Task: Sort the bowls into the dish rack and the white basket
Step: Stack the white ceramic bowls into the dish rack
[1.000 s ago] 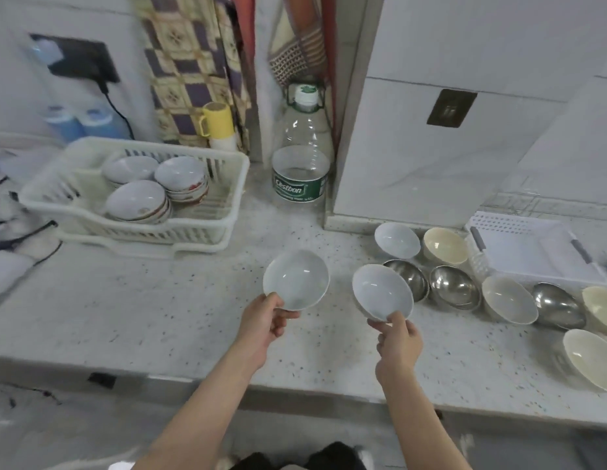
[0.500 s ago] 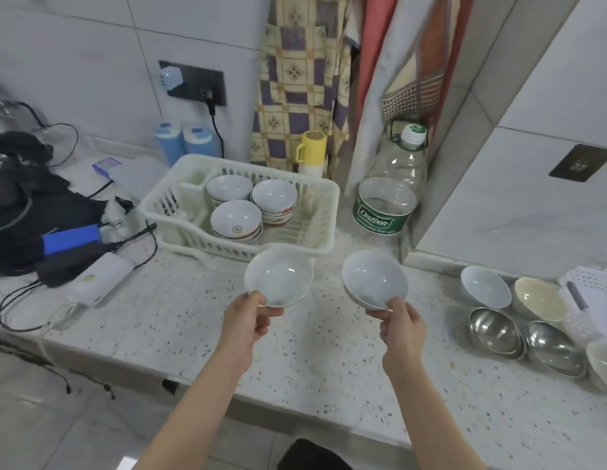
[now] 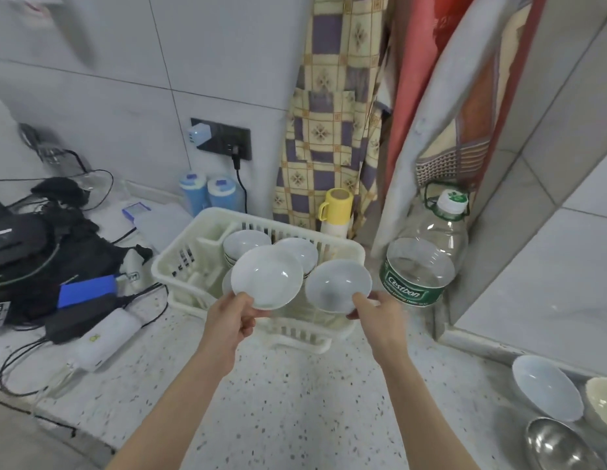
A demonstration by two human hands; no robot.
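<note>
Speckled terrazzo worktop (image 3: 295, 395) against grey tiled wall (image 3: 207, 56), patterned cloths (image 3: 332, 130) hanging at the corner. Cream plastic dish rack (image 3: 180, 266), slotted sides, at the back of the worktop, already holding stacked white bowls (image 3: 242, 240). Two more white bowls held tilted over the rack's near side, glossy, round, shallow, insides facing camera: left bowl (image 3: 266, 276) pinched at its lower rim by left hand (image 3: 229, 325), fingers curled under, thumb on rim; right bowl (image 3: 337, 284) pinched at its lower right rim by right hand (image 3: 380, 317). Rims of the two close together, touching or not unclear. Versus half a second ago: both bowls now further forward and over the rack, no longer short of it; view closer in. Clear plastic water bottle (image 3: 427, 259), green label, just right of rack. Right edge of worktop: white bowl (image 3: 546, 388), cream bowl (image 3: 602, 400), shiny steel bowl (image 3: 556, 446). Black cables and chargers (image 3: 75, 310) piled left. Yellow mug (image 3: 336, 205) behind rack.
</note>
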